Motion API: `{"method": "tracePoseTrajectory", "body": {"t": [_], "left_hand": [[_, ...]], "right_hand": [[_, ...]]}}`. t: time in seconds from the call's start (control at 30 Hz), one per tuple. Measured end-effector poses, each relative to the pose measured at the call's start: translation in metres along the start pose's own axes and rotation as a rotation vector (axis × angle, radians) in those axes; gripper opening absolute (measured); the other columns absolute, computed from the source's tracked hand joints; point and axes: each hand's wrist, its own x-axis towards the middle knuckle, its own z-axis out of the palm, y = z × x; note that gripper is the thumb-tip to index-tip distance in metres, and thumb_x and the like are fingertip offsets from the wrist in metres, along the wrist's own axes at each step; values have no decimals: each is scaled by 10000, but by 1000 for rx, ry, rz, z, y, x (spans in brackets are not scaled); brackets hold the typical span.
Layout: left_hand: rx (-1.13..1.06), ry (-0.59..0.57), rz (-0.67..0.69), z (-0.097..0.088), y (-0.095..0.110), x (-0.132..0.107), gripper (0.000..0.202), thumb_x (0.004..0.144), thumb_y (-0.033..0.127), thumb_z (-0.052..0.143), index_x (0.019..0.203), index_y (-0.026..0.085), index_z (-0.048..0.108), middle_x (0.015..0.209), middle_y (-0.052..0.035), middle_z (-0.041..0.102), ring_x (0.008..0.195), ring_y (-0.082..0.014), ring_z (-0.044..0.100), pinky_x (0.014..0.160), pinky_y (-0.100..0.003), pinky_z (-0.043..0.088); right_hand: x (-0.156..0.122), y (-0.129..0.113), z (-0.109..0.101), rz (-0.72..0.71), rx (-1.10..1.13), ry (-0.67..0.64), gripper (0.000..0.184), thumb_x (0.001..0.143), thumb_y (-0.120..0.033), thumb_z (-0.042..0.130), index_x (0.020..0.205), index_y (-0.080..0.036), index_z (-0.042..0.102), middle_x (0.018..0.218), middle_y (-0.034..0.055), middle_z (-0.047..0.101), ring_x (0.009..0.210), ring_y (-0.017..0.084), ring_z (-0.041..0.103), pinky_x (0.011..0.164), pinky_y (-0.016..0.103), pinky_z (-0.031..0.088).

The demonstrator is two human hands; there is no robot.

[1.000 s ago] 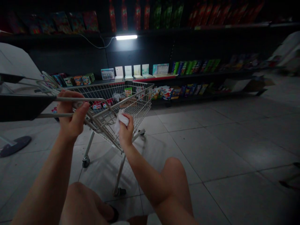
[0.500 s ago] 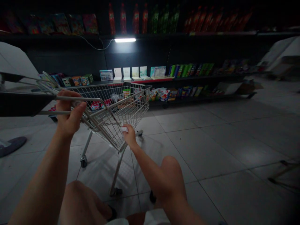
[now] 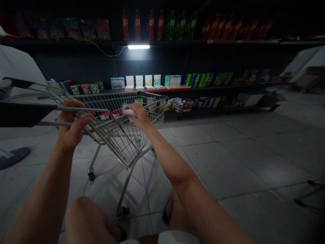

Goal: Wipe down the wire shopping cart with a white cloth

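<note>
A wire shopping cart [image 3: 120, 142] stands in front of my knees, its handle end toward the left. My left hand [image 3: 71, 125] is wrapped round the cart's metal frame near the dark handle part [image 3: 26, 114]. My right hand [image 3: 139, 117] is closed on a white cloth [image 3: 129, 112], possibly a tissue, and presses it to the top rail of the basket's near side. Packaged goods show through the wires inside the cart, partly hidden by my right hand and the mesh.
Behind the cart runs a dark shelf unit [image 3: 152, 61] with red and green bottles, upright cards, boxes and snack bags. A lit tube lamp [image 3: 138, 47] hangs under the upper shelf. A round grey base [image 3: 15, 157] stands on the tiled floor [image 3: 203, 162] at left.
My right hand has moved up with the white cloth, from the basket's lower side wires to its top rail. My left hand keeps its grip on the frame.
</note>
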Motion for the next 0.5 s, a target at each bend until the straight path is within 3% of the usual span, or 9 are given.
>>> {"method": "tracePoseTrajectory", "body": {"t": [0.1, 0.17, 0.37, 0.5], "left_hand": [[-26, 21, -43, -9, 1, 0, 199, 577, 259, 660, 768, 233, 611, 692, 14, 587, 649, -166, 479, 723, -377, 405], [-24, 13, -50, -16, 0, 0, 179, 566, 251, 650, 742, 237, 622, 683, 14, 597, 652, -173, 491, 759, -394, 424], [-18, 53, -37, -43, -8, -1, 140, 593, 238, 615, 732, 242, 634, 715, 15, 638, 744, -204, 582, 1102, -499, 331], [-6, 45, -16, -58, -3, -8, 154, 722, 296, 624, 869, 251, 623, 838, -23, 674, 1006, -273, 637, 1068, -512, 399]], "right_hand": [[10, 30, -13, 155, -74, -16, 391, 735, 19, 491, 1025, -181, 660, 1092, 49, 679, 1124, 223, 589, 1033, 430, 457], [18, 32, -17, 189, -112, -76, 368, 741, 0, 506, 1013, -181, 675, 1062, 51, 687, 1086, 223, 601, 993, 415, 466], [43, -2, -14, 182, -92, -366, 313, 733, -43, 567, 963, -199, 709, 880, 11, 695, 844, 161, 616, 819, 307, 467], [61, -30, -11, 246, 49, -554, 358, 697, -23, 534, 974, -154, 719, 809, 7, 678, 758, 132, 598, 759, 290, 472]]}}
